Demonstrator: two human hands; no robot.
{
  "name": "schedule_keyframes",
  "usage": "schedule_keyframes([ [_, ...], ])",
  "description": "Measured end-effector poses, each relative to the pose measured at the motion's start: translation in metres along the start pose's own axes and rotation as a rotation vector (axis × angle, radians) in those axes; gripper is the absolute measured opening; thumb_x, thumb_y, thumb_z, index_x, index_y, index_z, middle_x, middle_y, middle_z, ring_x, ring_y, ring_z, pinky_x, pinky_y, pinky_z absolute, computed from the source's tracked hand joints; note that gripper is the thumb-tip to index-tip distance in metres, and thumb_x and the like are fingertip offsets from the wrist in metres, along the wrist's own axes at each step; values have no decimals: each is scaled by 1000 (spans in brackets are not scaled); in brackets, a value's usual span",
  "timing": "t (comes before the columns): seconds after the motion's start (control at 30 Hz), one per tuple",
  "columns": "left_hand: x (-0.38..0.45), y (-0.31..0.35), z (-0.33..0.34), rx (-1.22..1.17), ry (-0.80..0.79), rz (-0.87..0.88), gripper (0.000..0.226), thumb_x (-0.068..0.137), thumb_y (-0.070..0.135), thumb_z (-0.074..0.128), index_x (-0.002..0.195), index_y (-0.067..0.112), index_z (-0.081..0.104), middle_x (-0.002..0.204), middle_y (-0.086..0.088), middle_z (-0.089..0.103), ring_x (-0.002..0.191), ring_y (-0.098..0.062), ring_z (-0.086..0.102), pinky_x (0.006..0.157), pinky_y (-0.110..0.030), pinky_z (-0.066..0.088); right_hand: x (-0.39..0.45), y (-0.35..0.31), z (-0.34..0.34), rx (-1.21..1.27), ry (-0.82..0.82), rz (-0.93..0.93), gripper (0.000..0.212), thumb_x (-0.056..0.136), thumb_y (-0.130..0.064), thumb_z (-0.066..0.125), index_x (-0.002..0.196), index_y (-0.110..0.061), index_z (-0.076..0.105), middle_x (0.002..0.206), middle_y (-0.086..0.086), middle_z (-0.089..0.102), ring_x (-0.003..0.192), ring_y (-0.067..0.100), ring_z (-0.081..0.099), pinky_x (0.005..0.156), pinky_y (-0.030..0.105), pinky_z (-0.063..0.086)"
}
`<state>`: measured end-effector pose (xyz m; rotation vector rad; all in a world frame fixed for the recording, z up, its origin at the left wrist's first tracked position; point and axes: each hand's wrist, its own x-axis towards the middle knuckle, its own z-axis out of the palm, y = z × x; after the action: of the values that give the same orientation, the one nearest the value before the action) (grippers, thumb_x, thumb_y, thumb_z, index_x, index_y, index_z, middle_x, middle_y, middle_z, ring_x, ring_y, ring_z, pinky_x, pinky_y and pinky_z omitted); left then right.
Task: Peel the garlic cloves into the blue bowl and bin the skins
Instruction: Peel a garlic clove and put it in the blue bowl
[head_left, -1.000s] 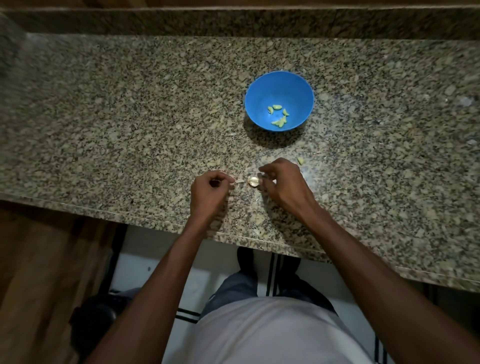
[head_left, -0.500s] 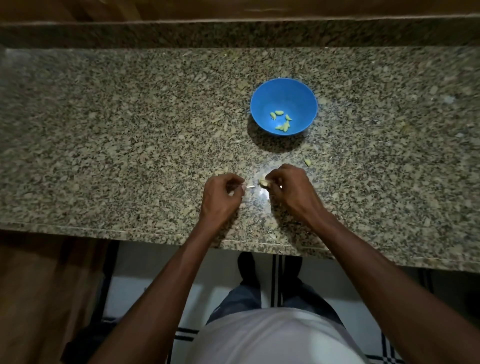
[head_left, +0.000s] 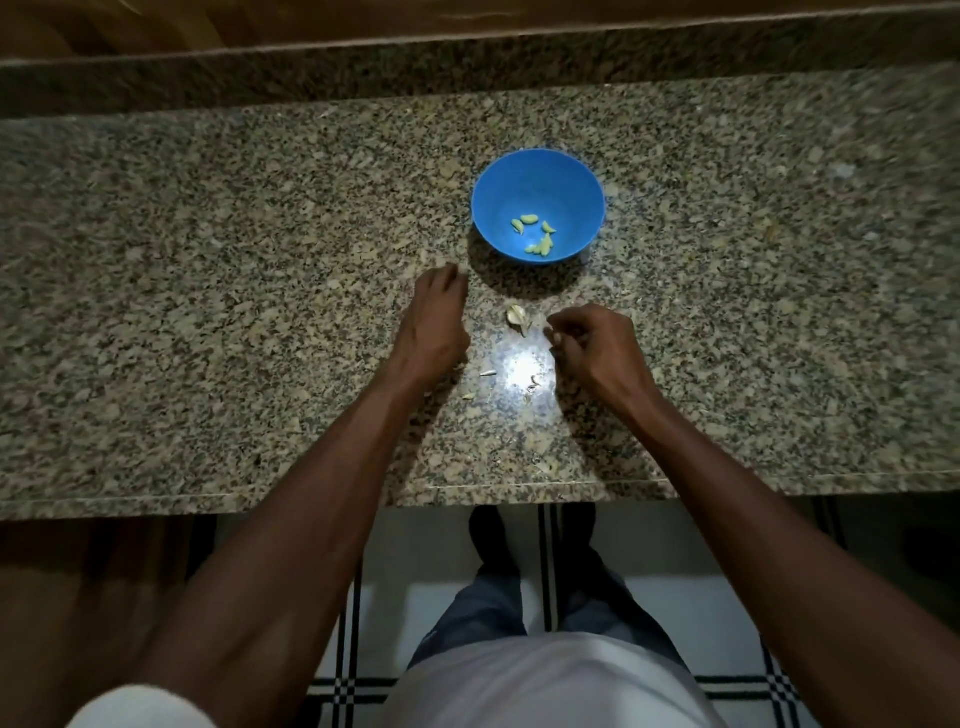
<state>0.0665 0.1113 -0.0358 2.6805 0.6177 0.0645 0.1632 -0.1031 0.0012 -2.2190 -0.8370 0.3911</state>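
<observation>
Our left hand (head_left: 434, 317) has let go and reached toward the blue bowl (head_left: 538, 205), fingers extended. Our right hand (head_left: 592, 345) is curled; what it holds we cannot tell. One unpeeled garlic clove (head_left: 517, 317) now lies on the counter (head_left: 208, 312) between them. Five peeled cloves (head_left: 535, 234) sit in the bowl; three skin scraps (head_left: 487, 373) lie nearer us.

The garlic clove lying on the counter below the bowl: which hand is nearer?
Right. The right hand sits just right of the garlic clove, fingertips close; the left hand lies farther off to its left.
</observation>
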Motion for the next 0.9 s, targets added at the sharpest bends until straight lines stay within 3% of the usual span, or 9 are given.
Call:
schedule_keyframes([
  [0.13, -49, 21, 7, 70, 2, 77, 59, 78, -19, 59, 134, -1, 57, 142, -16, 52, 127, -31, 44, 95, -41, 51, -10, 16, -1, -125, -27, -39, 20, 94, -1, 62, 105, -2, 79, 102, 19, 70, 92, 30, 65, 79, 35, 54],
  [0.3, -114, 37, 23, -124, -15, 194, 57, 80, -17, 66, 133, 2, 61, 133, -13, 58, 123, -27, 50, 96, -39, 53, -41, 14, 15, -221, -160, -184, 14, 91, 4, 70, 102, -1, 78, 108, 17, 64, 96, 32, 63, 75, 41, 56],
  [0.4, -116, 40, 12, -245, 99, 112, 55, 80, -22, 60, 132, -2, 64, 129, -17, 62, 121, -27, 53, 108, -15, 38, -46, 15, 13, -186, -150, -147, 19, 93, 3, 70, 110, -1, 78, 110, 16, 65, 97, 28, 62, 75, 33, 52],
  [0.43, -113, 38, 7, -248, 167, 65, 55, 81, -23, 59, 131, -2, 65, 129, -17, 63, 122, -28, 53, 109, -13, 34, -44, 16, 10, -181, -120, -116, 19, 95, 1, 70, 111, -1, 78, 110, 17, 66, 97, 28, 62, 75, 31, 49],
  [0.5, -106, 29, -4, -203, 246, -37, 52, 84, -16, 58, 132, 3, 65, 131, -14, 62, 125, -29, 50, 109, -28, 40, -36, 17, 5, -176, -87, -85, 17, 98, -4, 69, 112, -1, 78, 109, 17, 67, 97, 29, 63, 76, 32, 49],
  [0.6, -102, 12, -3, -199, 155, -150, 50, 91, -5, 55, 139, 9, 60, 135, -11, 56, 125, -29, 44, 102, -42, 46, -30, 14, 9, -210, -182, -115, 24, 95, -5, 71, 119, -4, 76, 115, 15, 64, 103, 28, 61, 79, 29, 47],
  [0.8, -125, 18, 6, -248, 0, -2, 41, 97, 16, 67, 138, 10, 61, 135, -5, 53, 127, -21, 41, 101, -28, 35, -48, -15, 45, -168, -303, -192, 26, 97, -18, 72, 121, -10, 74, 120, 13, 60, 110, 28, 55, 84, 32, 44],
  [0.9, -124, 21, 12, -209, 27, -19, 32, 95, 9, 68, 127, 8, 69, 127, -8, 58, 120, -25, 51, 99, -30, 44, -59, -24, 60, -158, -325, -188, 18, 99, -9, 65, 114, -8, 74, 117, 13, 57, 104, 30, 56, 82, 36, 49],
])
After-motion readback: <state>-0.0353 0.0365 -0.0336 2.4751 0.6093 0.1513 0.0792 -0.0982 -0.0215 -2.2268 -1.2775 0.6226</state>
